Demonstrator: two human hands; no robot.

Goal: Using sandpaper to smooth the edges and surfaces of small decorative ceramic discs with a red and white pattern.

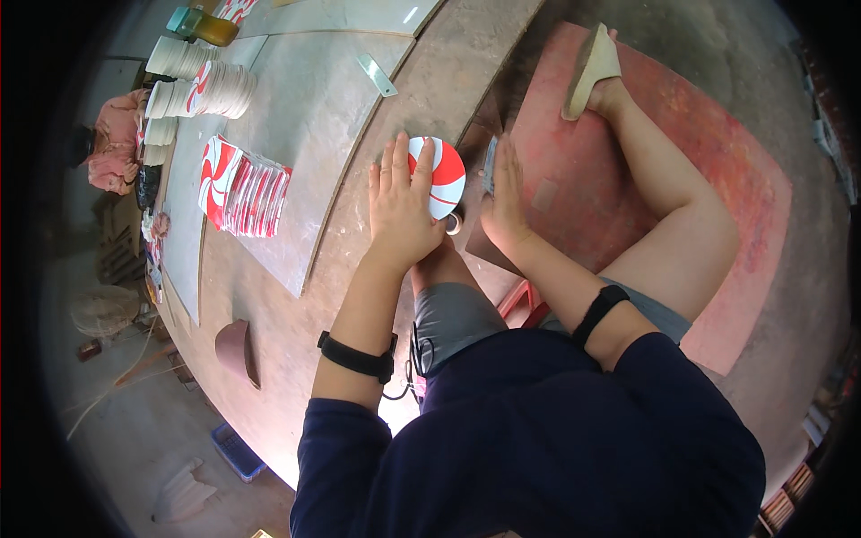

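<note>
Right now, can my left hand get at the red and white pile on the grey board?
Probably yes: the left hand lies partly over the striped disc, and nothing seems to stand between it and the pile.

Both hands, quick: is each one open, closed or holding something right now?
Left hand: open, laid partly over the red-and-white disc.
Right hand: open, fingers straight, beside a narrow grey piece; can't tell if it's held.
</note>
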